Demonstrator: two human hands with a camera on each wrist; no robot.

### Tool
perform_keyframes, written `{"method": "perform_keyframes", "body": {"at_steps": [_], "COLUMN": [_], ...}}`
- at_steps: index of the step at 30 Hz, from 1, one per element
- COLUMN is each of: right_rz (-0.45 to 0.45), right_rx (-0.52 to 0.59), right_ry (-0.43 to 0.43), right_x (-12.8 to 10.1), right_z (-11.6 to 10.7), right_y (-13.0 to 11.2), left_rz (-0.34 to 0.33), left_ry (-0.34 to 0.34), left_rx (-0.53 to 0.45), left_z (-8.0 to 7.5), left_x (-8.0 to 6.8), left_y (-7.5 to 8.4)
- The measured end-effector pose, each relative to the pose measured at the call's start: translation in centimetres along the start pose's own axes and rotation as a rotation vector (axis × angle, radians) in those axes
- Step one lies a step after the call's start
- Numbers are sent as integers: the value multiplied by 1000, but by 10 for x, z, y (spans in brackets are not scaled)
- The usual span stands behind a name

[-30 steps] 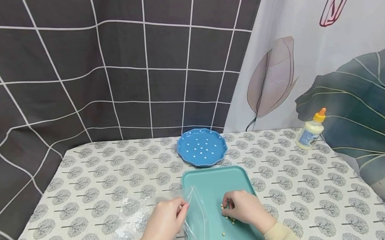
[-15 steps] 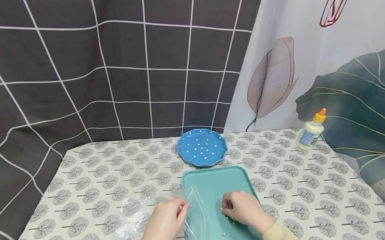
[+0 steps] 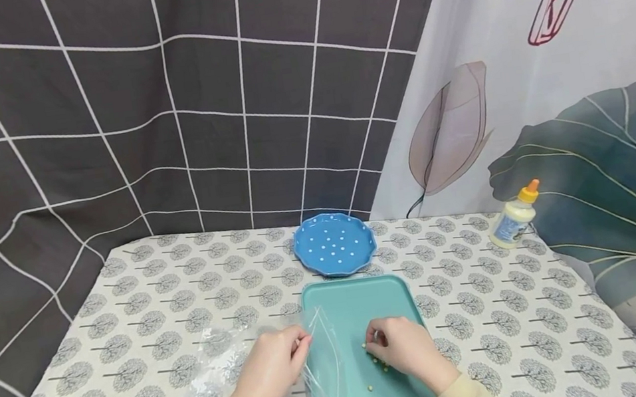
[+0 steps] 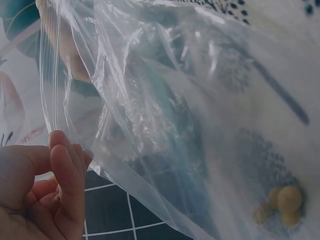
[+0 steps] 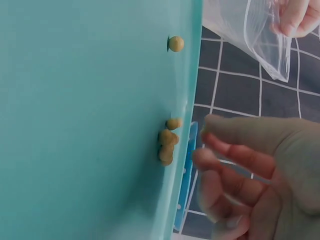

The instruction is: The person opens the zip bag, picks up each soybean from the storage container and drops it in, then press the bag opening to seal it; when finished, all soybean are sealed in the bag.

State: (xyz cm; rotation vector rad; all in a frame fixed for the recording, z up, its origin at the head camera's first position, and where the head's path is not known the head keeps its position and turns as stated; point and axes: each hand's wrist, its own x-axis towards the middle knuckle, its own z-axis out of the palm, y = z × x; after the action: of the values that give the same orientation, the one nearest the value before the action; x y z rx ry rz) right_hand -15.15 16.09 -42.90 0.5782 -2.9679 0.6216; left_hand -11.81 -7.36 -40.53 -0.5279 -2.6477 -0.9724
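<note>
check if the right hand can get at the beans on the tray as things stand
Probably yes: the right hand hovers right over the beans on the tray, fingers loosely spread, holding nothing, and nothing lies between them.

Teal tray [image 3: 355,301], yellow beans [image 5: 169,145], white-dotted blue plate [image 3: 334,243].

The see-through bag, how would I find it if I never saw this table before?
Start at the teal tray near the front of the tree-print table. The plastic bag lies crumpled just left of it, its open mouth lifted over the tray's left edge, pinched by the left hand. It is the only clear, crinkly thing; two yellow beans sit inside.
</note>
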Motion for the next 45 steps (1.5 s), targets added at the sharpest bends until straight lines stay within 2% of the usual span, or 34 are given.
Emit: {"method": "perform_keyframes", "body": {"at_steps": [10, 17, 22, 36, 45], "right_rz": [-90, -269, -344, -339, -235], "right_rx": [90, 267, 293, 305, 283], "right_ry": [12, 41, 40, 36, 12], "right_x": [-2, 1, 2, 3, 3], "right_z": [-4, 2, 4, 4, 2], "right_y": [-15, -20, -23, -22, -12], "left_rz": [3, 7, 25, 18, 8], "left_ry": [-9, -1, 9, 0, -3], "left_rx": [-15, 12, 14, 14, -4], "left_z": [0, 0, 1, 1, 1], "left_x": [-1, -1, -1, 1, 0], "left_y": [0, 1, 2, 1, 1]}}
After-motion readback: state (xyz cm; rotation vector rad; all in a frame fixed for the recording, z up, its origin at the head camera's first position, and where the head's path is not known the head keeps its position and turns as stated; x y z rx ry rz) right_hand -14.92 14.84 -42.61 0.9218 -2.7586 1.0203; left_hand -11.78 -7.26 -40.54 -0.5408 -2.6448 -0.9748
